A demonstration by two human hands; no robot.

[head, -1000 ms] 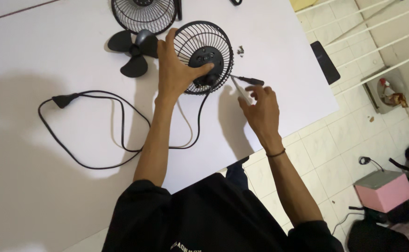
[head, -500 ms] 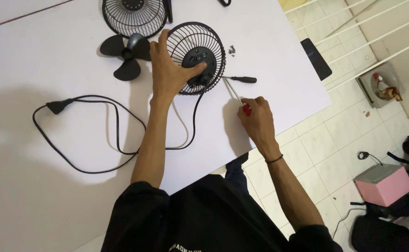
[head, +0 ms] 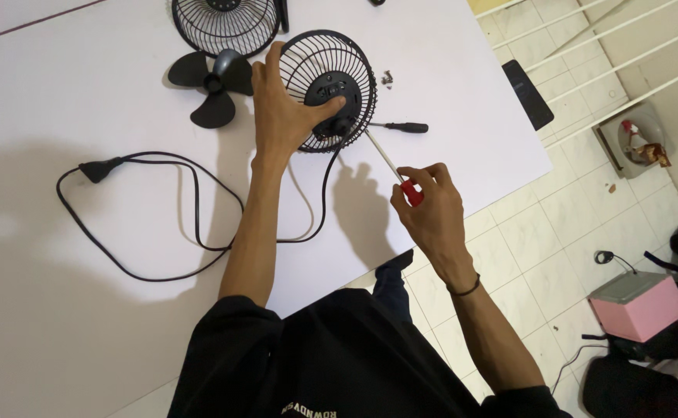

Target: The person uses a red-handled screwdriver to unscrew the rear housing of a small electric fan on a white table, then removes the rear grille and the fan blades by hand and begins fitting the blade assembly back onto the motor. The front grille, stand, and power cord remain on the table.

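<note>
Room: pale tiled floor to the right of the table, with a white rail along the far edge, a pink box (head: 639, 306) on the floor well apart from the table, and a dark flat device (head: 528, 94) on the table's right corner.
Surface: a white table (head: 60, 310), matte and bare in front, crossed by the person's shadow.
Landmark: the rear fan grille (head: 329, 89), black wire, standing on its edge near the far middle of the table with the motor hub at its centre.
Left hand: the left hand (head: 284, 108) is clamped over the grille's left rim, thumb on the hub, steadying it.
Right hand: the right hand (head: 425, 209), near and to the right of the grille, pinches the red handle of a screwdriver (head: 389, 161); the shaft slants up to the grille's lower right edge.
Step in hand: by my reading, a screw at the grille's hub or rim is being worked; the tip's seat is too small to tell.
Next move calls for: likely a firm hold on the grille and the tip kept square in the screw head.
Beside the grille: a second black-handled screwdriver (head: 401, 126) just right of it, small loose screws (head: 387, 77) above that.
Left of the grille: fan blades (head: 213, 83) and the front grille (head: 224, 23) behind.
Cord: a black power cord (head: 161, 224) loops from the grille toward the near left.
</note>
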